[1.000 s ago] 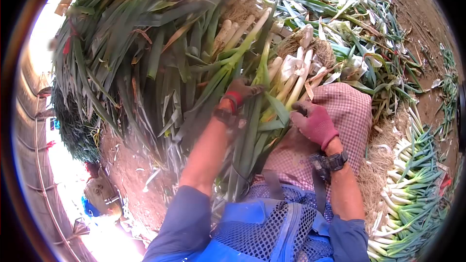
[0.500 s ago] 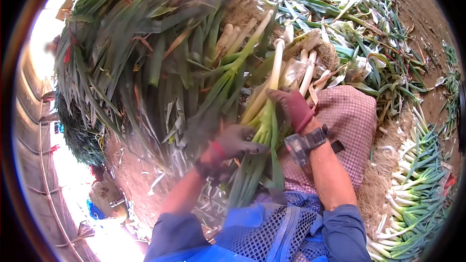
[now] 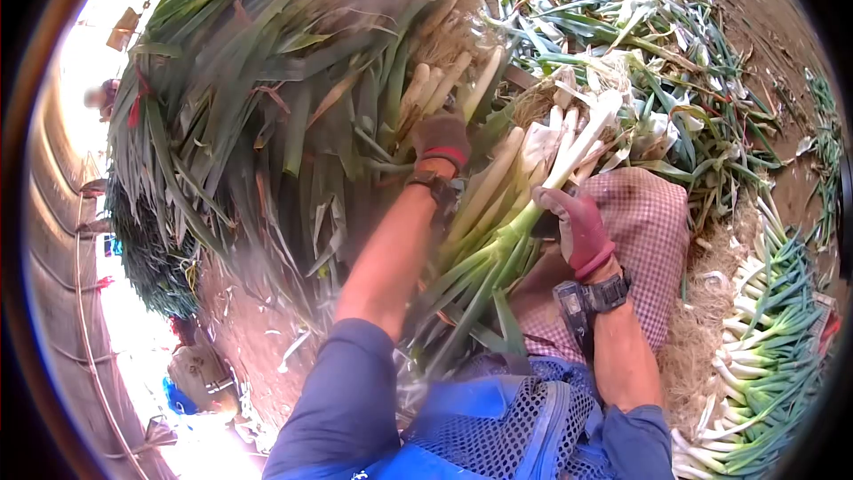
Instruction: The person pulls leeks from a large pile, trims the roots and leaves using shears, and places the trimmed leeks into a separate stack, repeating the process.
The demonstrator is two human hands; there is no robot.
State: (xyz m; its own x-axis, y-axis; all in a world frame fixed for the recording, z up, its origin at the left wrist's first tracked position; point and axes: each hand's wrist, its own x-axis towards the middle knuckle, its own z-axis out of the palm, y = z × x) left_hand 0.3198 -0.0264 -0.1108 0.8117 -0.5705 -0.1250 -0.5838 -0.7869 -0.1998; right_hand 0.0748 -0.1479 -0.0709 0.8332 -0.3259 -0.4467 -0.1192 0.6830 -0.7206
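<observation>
Gloved, my right hand (image 3: pixel 576 227) is closed round a leek (image 3: pixel 586 138) where its white stalk turns green, over the checked cloth on my knee. The stalk points up and right, and its leaves fan down toward my lap. Further left, my left hand (image 3: pixel 440 140), also gloved, reaches to the white stalks (image 3: pixel 435 84) at the edge of the large leek pile (image 3: pixel 293 116). Its fingers are mostly hidden, so its grip cannot be made out. More leeks (image 3: pixel 489 180) lie between my two hands.
Loose leaf trimmings (image 3: pixel 653 53) are heaped at the upper right. A row of leeks (image 3: pixel 755 356) lies at the lower right beside pale root fibres (image 3: pixel 702 320). Another person (image 3: pixel 203 373) is at the lower left, near a dark green pile (image 3: pixel 151 258).
My left hand has moved up from the leaves near my lap to the pile's stalks. My right hand has shifted slightly right and down, and the held leek now tilts right.
</observation>
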